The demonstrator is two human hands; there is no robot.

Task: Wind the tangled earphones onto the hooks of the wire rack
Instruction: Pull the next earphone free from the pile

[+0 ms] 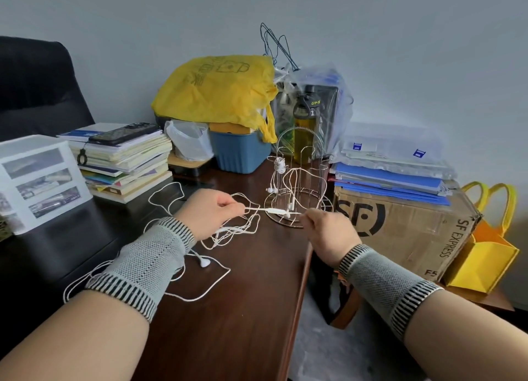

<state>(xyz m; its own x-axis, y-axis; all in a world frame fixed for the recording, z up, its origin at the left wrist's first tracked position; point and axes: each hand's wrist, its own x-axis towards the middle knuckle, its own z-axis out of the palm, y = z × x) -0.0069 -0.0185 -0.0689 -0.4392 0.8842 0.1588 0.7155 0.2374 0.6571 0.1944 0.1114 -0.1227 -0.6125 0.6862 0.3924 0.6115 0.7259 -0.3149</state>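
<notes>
Head view showed 2 hands over a brown desk (pixel 228 309), each pinching the white earphone cord. The left hand (pixel 210 213) pinched the cord just beside the little remote piece (pixel 273 210), and the right hand (pixel 325 229) pinched the same cord on the other side, so that bit was pulled straight between them. The rest of the tangled earphones (pixel 228 235) lay in messy loops on the desk under and near the left hand, with 1 earbud (pixel 205 263) lying apart from the pile. The wire rack (pixel 297 180) stood just behind the hands, near the desk edge, and 1 hook already had a small wound bundle (pixel 280 165) with buds hanging down. I think a hard pull could make the loops knot tighter, or the cord could catch on the light rack and tip it off the edge. A blue bin (pixel 243 153) at the back held something yellow-brown under a yellow bag (pixel 214 92). A clear bag (pixel 317 106) held a green bottle. A cardboard box (pixel 400 226) had blue folders on top; what was inside it was hidden.
</notes>
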